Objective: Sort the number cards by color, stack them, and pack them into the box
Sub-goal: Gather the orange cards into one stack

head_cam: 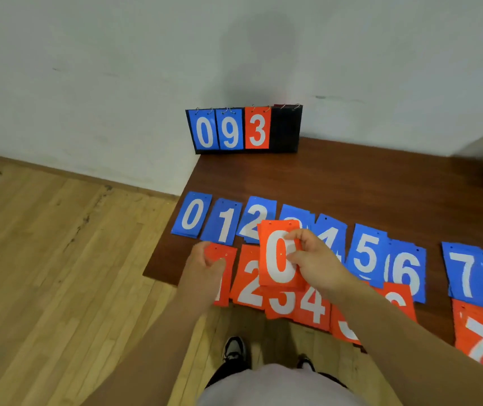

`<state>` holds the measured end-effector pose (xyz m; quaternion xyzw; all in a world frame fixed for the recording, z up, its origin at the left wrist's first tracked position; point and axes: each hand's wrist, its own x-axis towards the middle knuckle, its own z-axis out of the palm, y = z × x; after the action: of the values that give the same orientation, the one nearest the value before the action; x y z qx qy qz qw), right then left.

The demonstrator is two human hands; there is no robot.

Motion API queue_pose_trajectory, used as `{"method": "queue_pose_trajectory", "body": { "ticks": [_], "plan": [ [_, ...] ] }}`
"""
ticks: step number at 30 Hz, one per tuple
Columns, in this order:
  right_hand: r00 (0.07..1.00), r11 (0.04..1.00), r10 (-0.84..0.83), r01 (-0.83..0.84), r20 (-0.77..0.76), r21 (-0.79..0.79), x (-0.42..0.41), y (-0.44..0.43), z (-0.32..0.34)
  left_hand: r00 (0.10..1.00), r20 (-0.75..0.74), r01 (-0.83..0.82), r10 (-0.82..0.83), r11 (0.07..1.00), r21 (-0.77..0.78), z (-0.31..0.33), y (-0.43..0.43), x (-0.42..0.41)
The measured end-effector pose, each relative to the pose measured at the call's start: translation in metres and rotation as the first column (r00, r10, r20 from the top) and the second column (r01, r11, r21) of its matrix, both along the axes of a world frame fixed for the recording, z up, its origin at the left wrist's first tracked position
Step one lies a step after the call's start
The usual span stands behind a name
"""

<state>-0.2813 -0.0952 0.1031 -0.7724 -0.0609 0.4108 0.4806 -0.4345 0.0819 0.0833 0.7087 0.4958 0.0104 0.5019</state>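
Right hand (312, 260) pinches the red 0 card (275, 268) by its three-o'clock edge, lifted over the red row. At nine o'clock, left hand (203, 268) curls its fingers on the red 1 card (226, 284). The blue cards (366, 253) lie at twelve o'clock.

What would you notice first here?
The bright red 0 card, pinched in the right hand over the table, jumps out first. Below it lie a row of blue cards and a nearer row of red cards, where the left hand grips the red 1 card. A flip scoreboard by the wall shows 0, 9, 3.
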Motion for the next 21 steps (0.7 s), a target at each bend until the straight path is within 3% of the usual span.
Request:
{"method": "queue_pose_trajectory", "body": {
  "ticks": [3,7,15,21],
  "plan": [
    [0.997,0.997,0.007,-0.002,0.071,-0.078,0.001,-0.003,-0.017,0.980,-0.069,-0.183,0.186,0.982,0.044,-0.029,0.012,-0.026],
    [0.995,0.988,0.046,-0.034,0.083,-0.149,-0.007,0.004,-0.035,0.947,-0.223,-0.232,0.232,0.972,0.024,-0.058,0.018,-0.050],
    [0.990,0.967,0.087,-0.057,0.113,-0.247,-0.039,0.033,-0.058,0.973,-0.104,-0.216,0.205,0.971,-0.105,-0.099,0.030,-0.043],
    [0.996,0.968,-0.021,0.043,0.092,-0.249,-0.057,0.037,-0.068,0.968,-0.091,-0.244,0.235,0.963,-0.111,-0.108,0.029,-0.035]
  ]
}}
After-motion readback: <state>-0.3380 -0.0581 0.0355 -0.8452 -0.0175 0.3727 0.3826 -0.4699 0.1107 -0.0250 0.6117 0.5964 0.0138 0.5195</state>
